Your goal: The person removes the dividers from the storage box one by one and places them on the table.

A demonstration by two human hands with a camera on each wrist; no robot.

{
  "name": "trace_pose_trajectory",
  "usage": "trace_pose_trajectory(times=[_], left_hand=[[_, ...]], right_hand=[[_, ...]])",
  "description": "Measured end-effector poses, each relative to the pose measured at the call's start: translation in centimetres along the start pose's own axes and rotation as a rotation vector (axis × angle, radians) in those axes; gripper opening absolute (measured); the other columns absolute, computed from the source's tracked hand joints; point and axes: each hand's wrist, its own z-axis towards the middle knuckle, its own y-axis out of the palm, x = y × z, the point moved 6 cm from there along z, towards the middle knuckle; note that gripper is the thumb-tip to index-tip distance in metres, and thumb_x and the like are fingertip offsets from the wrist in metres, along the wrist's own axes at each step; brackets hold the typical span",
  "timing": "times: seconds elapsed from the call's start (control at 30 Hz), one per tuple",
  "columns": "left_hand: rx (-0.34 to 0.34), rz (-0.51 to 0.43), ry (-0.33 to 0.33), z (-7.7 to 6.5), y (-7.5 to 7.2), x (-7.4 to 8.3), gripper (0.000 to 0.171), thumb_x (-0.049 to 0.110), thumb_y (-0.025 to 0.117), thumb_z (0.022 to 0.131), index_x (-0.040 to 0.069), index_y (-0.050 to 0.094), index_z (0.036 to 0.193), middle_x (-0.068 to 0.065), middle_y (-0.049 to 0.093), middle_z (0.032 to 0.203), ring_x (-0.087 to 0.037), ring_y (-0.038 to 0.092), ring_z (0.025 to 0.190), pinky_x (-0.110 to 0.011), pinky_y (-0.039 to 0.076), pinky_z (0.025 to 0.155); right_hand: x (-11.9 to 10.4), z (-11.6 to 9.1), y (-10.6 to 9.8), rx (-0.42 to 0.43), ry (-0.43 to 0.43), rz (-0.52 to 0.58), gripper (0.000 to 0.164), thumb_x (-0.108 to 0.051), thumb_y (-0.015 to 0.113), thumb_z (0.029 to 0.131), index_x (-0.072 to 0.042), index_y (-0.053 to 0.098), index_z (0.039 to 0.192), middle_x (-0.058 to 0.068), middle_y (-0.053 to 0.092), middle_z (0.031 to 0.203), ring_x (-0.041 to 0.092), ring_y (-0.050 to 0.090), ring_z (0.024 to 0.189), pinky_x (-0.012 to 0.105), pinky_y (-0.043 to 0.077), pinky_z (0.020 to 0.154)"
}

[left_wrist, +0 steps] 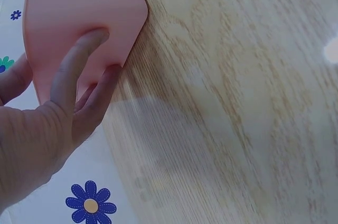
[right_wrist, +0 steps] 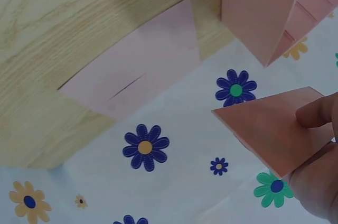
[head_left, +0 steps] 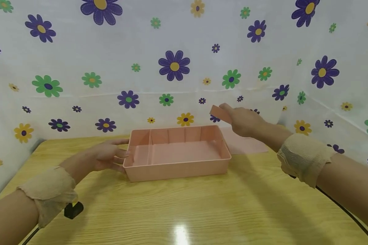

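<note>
A pink box (head_left: 178, 168) with a divider (head_left: 150, 146) near its left end sits on the wooden table. My left hand (head_left: 107, 156) is at its left end, the fingers fairly straight. In the left wrist view, fingertips (left_wrist: 100, 35) press against the box's end wall (left_wrist: 90, 2). Raised above the back right corner of the box, my right hand (head_left: 245, 119) pinches a flat pink panel (head_left: 220, 114) between thumb and fingers. The right wrist view shows this panel (right_wrist: 274, 126) held by one end, apart from the box.
A flat pink sheet (head_left: 246, 143) with a slit in it lies on the table (head_left: 184, 204) behind the box's right side. Flower-printed cloth (head_left: 153, 44) stands up at the back and sides. Cables (head_left: 346, 207) hang from both wrists.
</note>
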Motion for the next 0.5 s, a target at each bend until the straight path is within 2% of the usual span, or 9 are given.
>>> trace_pose_trajectory(times=[0.2, 0.3, 0.43, 0.47, 0.5], left_hand=[[0.003, -0.011, -0.001, -0.2, -0.3, -0.3, 0.072, 0.009, 0.048, 0.093, 0.016, 0.002, 0.149, -0.029, 0.022, 0.145, -0.044, 0.041, 0.119, -0.051, 0.049, 0.086], [0.003, -0.002, 0.003, -0.2, -0.1, -0.1, 0.071, 0.008, 0.046, 0.094, 0.017, 0.003, 0.149, -0.029, 0.024, 0.144, -0.044, 0.041, 0.120, -0.050, 0.049, 0.085], [0.000, 0.002, 0.005, -0.2, 0.0, 0.1, 0.071, 0.008, 0.046, 0.094, 0.016, 0.002, 0.149, -0.028, 0.024, 0.144, -0.044, 0.039, 0.121, -0.050, 0.049, 0.086], [-0.001, 0.000, 0.005, -0.3, 0.0, 0.0, 0.071, 0.008, 0.046, 0.094, 0.016, 0.002, 0.149, -0.028, 0.024, 0.144, -0.044, 0.038, 0.122, -0.051, 0.049, 0.086], [0.002, -0.002, 0.004, -0.3, -0.1, 0.0, 0.071, 0.008, 0.046, 0.094, 0.016, 0.002, 0.149, -0.028, 0.024, 0.144, -0.044, 0.038, 0.122, -0.051, 0.049, 0.086]], right_hand=[[1.9, -1.8, 1.3, -0.072, -0.077, -0.091, 0.059, 0.003, 0.045, 0.085, -0.015, 0.026, 0.138, 0.004, 0.056, 0.077, 0.018, 0.051, 0.063, 0.031, 0.045, 0.049], [3.2, -3.6, 2.7, -0.096, -0.130, -0.119, 0.055, 0.005, 0.044, 0.084, -0.017, 0.033, 0.134, 0.001, 0.050, 0.063, 0.015, 0.046, 0.052, 0.027, 0.040, 0.043], [4.2, -6.0, 4.5, -0.060, -0.234, -0.175, 0.053, 0.007, 0.044, 0.082, -0.020, 0.042, 0.127, -0.002, 0.038, 0.052, 0.012, 0.032, 0.043, 0.022, 0.026, 0.037], [4.3, -6.5, 4.9, -0.050, -0.258, -0.182, 0.054, 0.008, 0.044, 0.081, -0.020, 0.043, 0.128, -0.002, 0.038, 0.053, 0.011, 0.030, 0.042, 0.022, 0.025, 0.037], [4.3, -6.9, 5.3, -0.048, -0.275, -0.179, 0.055, 0.008, 0.044, 0.082, -0.021, 0.043, 0.129, -0.001, 0.045, 0.055, 0.011, 0.028, 0.042, 0.022, 0.024, 0.037]])
